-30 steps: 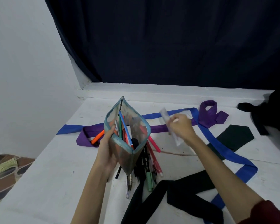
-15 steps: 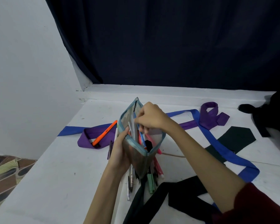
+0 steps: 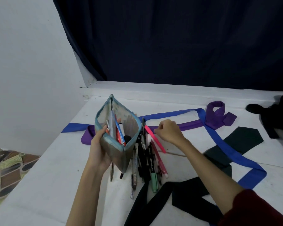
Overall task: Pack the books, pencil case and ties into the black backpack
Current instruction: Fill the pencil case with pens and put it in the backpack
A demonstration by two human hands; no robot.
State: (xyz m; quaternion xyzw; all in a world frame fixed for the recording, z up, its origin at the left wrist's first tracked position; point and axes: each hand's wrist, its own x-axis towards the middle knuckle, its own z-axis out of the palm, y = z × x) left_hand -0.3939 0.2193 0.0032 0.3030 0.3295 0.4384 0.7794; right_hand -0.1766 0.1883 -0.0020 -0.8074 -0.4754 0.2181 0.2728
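I see my left hand (image 3: 99, 150) gripping the open pencil case (image 3: 119, 132) upright over the white surface (image 3: 44, 185), several pens standing inside it. My right hand (image 3: 169, 132) is curled beside a pink pen (image 3: 154, 139); whether it actually pinches the pen I cannot tell. More pens (image 3: 145, 163) lie loose just below the case. A blue tie (image 3: 219, 141), a purple tie (image 3: 217, 116) and a black tie (image 3: 186, 193) sprawl across the surface, crossing one another. The black backpack (image 3: 276, 115) sits at the far right edge.
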